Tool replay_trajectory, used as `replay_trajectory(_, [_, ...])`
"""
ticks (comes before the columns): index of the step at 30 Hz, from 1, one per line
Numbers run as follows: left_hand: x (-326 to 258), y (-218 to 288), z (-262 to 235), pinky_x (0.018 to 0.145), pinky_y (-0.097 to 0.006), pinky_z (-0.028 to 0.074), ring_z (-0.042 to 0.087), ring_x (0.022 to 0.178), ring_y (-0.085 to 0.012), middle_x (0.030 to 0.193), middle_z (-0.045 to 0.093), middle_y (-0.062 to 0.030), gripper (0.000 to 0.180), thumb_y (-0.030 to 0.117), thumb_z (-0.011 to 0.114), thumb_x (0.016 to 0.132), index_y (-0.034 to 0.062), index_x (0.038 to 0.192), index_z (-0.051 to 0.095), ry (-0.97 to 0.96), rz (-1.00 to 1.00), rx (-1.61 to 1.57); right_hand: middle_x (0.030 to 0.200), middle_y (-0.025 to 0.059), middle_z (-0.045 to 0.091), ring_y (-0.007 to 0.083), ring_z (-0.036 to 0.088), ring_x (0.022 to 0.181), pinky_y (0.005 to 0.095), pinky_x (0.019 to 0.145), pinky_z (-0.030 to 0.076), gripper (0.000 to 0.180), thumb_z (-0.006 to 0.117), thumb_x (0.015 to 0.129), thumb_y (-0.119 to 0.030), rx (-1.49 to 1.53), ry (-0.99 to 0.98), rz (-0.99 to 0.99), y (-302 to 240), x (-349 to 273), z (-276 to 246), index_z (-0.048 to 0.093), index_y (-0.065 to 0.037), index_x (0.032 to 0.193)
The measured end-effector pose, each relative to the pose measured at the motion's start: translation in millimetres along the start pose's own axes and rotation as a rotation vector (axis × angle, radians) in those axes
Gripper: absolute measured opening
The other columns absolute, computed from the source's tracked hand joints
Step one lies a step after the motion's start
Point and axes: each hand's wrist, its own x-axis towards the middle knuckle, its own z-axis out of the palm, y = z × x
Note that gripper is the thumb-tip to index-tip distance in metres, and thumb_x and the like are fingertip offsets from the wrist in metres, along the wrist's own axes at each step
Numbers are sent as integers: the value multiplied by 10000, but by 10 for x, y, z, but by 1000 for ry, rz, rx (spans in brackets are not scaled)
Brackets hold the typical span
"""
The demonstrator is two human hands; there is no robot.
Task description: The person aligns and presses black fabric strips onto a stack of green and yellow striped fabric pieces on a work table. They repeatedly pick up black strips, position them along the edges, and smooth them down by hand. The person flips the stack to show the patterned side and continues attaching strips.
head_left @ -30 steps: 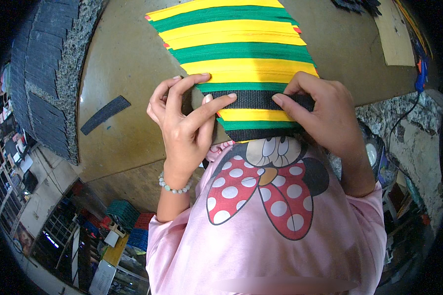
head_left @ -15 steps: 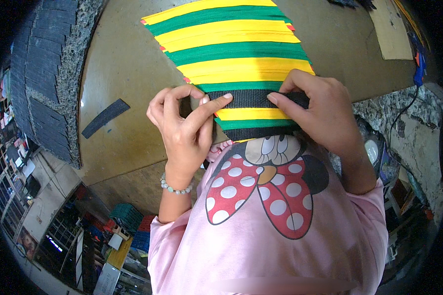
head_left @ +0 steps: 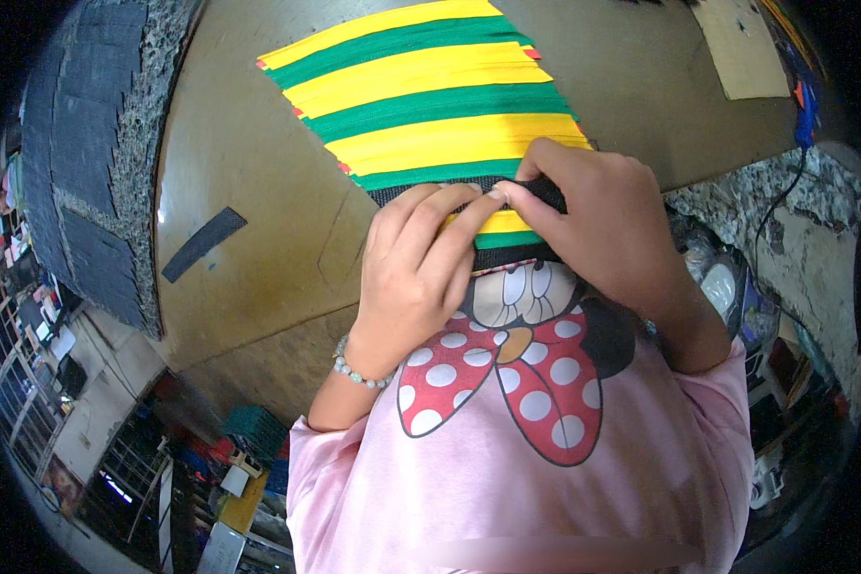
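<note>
Beneath left hand (head_left: 419, 260) and right hand (head_left: 595, 212), black webbing (head_left: 547, 192) seems light, pliable, best edge-held; right pinches it, left's grip unclear.

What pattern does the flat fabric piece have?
The flat fabric piece has yellow, green and black stripes, best seen in the head view.

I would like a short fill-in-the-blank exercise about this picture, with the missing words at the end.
1. The left hand and right hand are on a ____ strap.
2. Beyond the hands, the cloth has yellow and ____ stripes.
3. The loose strip lies on the table, to the ____ of the cloth.
4. Around its print, the shirt is ____.

Missing words: black; green; left; pink.
</note>
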Motion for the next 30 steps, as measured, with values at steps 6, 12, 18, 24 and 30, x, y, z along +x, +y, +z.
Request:
replay_trajectory(6, [-111,-15,85,856,-353,461,581,963,-226,1075,636,-28,440,66,676,780,125,1216,668,-21,-22,69,754,153,668,358,674,715,452,625,515,328,677,881,-379,35,74,59,141,-171,-174,623,-55,881])
replay_trajectory(12, [-106,14,121,825,-335,434,557,923,-196,1074,621,2,428,139,697,806,169,1232,672,-37,-17,164,767,164,663,329,664,680,415,609,490,283,696,887,-299,91,68,97,300,-191,-117,632,-24,888])
replay_trajectory(18, [-110,7,132,809,-330,419,550,917,-182,1057,607,11,428,156,707,802,196,1227,679,-29,-13,190,759,162,657,313,659,656,390,594,484,266,699,891,-264,81,86,77,289,-178,-108,625,-9,873])
replay_trajectory(24, [-103,9,138,799,-331,409,557,926,-178,1047,607,14,416,165,708,797,208,1211,687,-25,-26,196,795,131,675,356,670,735,464,651,508,277,669,894,-336,91,71,88,288,-192,-89,614,-65,891])
replay_trajectory(30, [-116,5,147,796,-336,409,560,932,-182,1044,608,14,410,167,710,795,213,1202,691,-28,-34,211,802,132,670,349,669,737,448,639,508,264,670,895,-314,95,63,81,279,-186,-102,601,-60,882])
